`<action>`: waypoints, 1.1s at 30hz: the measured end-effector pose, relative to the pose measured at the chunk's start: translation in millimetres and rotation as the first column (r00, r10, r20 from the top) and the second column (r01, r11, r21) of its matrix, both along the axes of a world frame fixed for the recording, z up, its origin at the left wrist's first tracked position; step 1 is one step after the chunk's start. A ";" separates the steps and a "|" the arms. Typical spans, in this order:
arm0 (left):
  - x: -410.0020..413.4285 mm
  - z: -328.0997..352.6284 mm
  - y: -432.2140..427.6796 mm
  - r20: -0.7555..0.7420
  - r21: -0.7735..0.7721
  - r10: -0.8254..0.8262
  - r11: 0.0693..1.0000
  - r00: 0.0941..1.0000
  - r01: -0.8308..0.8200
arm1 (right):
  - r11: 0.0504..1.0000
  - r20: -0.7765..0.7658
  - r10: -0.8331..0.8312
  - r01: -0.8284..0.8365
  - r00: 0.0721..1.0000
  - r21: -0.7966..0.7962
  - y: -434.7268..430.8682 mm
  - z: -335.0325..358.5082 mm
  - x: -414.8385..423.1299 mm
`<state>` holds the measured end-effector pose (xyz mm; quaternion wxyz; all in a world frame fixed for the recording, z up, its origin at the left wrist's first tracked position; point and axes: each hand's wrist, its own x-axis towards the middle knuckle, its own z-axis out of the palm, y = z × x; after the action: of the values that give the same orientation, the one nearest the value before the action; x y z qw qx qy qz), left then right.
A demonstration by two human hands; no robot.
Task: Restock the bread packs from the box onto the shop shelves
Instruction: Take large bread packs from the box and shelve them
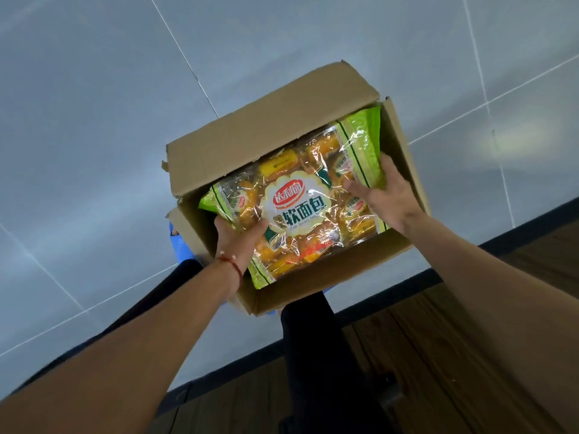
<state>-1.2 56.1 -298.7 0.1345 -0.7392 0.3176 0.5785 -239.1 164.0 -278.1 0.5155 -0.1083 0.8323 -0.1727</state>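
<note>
Seen from above, a person's bare arms reach down to a box near their knees. On the left wrist sits a thin red string bracelet (232, 266). The left hand (238, 233) grips the near left edge of a large clear and green plastic pack of bread rolls (300, 202), thumb laid over the top film; the fingers go underneath and are hidden, probably to take the soft weight from below. Just left of this hand, a bright blue plastic object (180, 245), perhaps a stool, shows under the box and seems to raise it off the pale grey tiled floor (94, 120). The open brown cardboard box (250, 142) has its far flap folded back, leaving the mouth free. The pack lies flat across the opening, label up, corners over the rim, so it looks partly lifted out rather than settled inside. The right hand (388, 195) holds the pack's right edge, thumb pressed on top and fingers curled around the side. Gripping both ends likely keeps the floppy bag level. Further right lies dark brown wooden flooring (470, 339). No shelves are in view.
</note>
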 end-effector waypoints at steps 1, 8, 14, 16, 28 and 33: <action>-4.3 5.2 3.0 -0.013 -0.013 -0.006 1.000 1.000 0.005 | 0.999 0.023 -0.049 0.049 0.999 -0.008 0.7 0.0 2.2; -5.5 47.6 -18.0 -0.093 -0.103 -0.195 0.977 0.976 0.186 | 0.958 0.021 -0.288 0.288 0.958 0.000 21.2 42.4 44.5; 26.4 115.4 -41.5 -0.146 -0.159 -0.323 0.941 0.935 0.300 | 0.924 0.076 -0.375 0.379 0.924 -0.048 36.4 115.7 89.5; 37.2 142.5 -49.3 -0.157 -0.173 -0.341 0.933 0.927 0.315 | 0.914 0.089 -0.392 0.398 0.916 -0.073 38.5 140.3 101.7; 108.3 297.5 -104.6 -0.251 -0.224 -0.407 0.907 0.878 0.356 | 0.901 0.008 -0.366 0.356 0.931 -0.247 21.3 305.0 174.7; 134.7 368.1 -102.7 -0.318 -0.279 -0.402 0.905 0.859 0.320 | 0.920 -0.067 -0.284 0.252 0.956 -0.299 14.7 362.1 194.6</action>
<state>133.5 -46.6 69.4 0.0980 -0.5543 0.5318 0.6327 -44.5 178.7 84.0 0.4195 -0.0761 0.8322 -0.3545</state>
